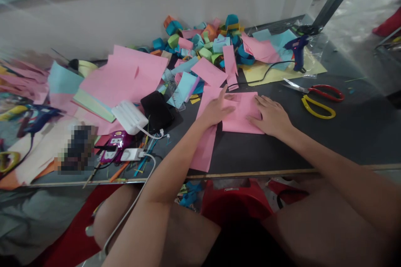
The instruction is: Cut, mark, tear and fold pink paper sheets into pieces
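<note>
on the dark tabletop lies a pink paper sheet, folded perhaps, though from here it's too blurred to be sure. the left hand rests on its left side, fingers spread; the right hand lies flattened on its right, neither gripping anything. red-and-yellow-handled scissors sit farther right.

Plain pink sheet lying nearly flat on dark tabletop, near edge running almost straight, corner pointing toward lower right; upper part partly hidden, so folding staying unclear. Longer pink strip lying just left, slanting, lower end nearing table's front edge; dark gap showing between both pieces lower down, upper parts meeting or overlapping.
</note>
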Demonstrator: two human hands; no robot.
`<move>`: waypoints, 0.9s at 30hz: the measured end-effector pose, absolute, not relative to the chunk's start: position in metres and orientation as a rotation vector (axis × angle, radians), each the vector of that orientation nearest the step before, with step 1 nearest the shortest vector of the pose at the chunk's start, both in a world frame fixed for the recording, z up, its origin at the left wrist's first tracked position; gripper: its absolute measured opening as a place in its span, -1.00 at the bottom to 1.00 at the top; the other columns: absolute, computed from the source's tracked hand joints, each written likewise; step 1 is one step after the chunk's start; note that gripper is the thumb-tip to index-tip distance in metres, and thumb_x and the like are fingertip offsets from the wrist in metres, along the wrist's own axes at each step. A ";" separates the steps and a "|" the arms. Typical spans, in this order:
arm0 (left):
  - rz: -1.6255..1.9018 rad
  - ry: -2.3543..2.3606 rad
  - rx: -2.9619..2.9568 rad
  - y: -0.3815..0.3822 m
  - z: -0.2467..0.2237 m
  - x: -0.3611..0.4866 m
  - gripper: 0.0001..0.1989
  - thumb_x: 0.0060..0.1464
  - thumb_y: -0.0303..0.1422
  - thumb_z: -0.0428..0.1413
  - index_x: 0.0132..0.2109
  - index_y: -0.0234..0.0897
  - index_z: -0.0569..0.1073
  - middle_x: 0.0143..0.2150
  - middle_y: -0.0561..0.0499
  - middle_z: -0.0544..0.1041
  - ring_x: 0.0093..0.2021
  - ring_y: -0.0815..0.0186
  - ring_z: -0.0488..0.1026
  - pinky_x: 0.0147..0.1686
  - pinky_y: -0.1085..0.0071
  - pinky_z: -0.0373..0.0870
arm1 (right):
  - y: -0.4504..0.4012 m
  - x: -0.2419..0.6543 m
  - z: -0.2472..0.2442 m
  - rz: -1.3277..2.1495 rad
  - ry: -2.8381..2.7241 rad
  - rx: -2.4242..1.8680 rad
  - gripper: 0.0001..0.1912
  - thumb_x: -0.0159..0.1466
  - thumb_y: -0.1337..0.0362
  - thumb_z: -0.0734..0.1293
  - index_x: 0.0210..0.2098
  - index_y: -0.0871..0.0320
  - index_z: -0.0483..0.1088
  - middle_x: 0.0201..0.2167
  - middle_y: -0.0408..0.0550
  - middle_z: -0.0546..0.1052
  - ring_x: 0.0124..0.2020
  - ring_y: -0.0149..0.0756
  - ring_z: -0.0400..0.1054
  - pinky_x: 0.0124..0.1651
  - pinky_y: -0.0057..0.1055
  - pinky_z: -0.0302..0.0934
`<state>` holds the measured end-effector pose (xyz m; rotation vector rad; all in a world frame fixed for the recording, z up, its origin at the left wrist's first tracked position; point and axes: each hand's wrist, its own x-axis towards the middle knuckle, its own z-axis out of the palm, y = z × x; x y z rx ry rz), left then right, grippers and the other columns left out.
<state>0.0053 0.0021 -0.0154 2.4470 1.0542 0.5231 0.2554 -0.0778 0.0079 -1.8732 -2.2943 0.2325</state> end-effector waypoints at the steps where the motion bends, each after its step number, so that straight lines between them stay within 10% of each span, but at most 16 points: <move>1: 0.566 1.034 2.392 -0.001 -0.013 0.006 -0.11 0.42 -0.15 0.02 0.62 -0.15 -0.33 0.42 -0.18 0.47 0.38 0.09 0.47 0.32 0.12 0.46 | -0.077 0.257 0.008 0.249 -2.281 -1.873 -0.13 0.42 -0.17 0.21 0.50 0.29 0.21 0.52 0.27 0.23 0.52 0.27 0.13 0.47 0.28 0.12; 9: 0.496 1.016 2.503 -0.003 -0.004 0.013 -0.53 0.40 -0.28 0.03 0.37 -0.28 0.41 0.46 -0.14 0.42 0.48 0.13 0.35 0.49 0.11 0.26 | -0.077 0.262 0.010 0.262 -2.349 -1.827 -0.18 0.45 -0.11 0.18 0.54 0.23 0.13 0.57 0.18 0.13 0.58 0.20 0.02 0.48 0.24 0.11; 27: 0.438 1.035 2.616 0.001 -0.009 0.016 -0.51 0.43 -0.33 0.00 0.41 -0.33 0.39 0.48 -0.16 0.39 0.47 0.14 0.34 0.51 0.14 0.24 | -0.073 0.268 0.006 0.232 -2.291 -1.831 -0.31 0.47 0.07 0.14 0.49 0.24 0.23 0.49 0.22 0.31 0.51 0.17 0.17 0.43 0.24 0.18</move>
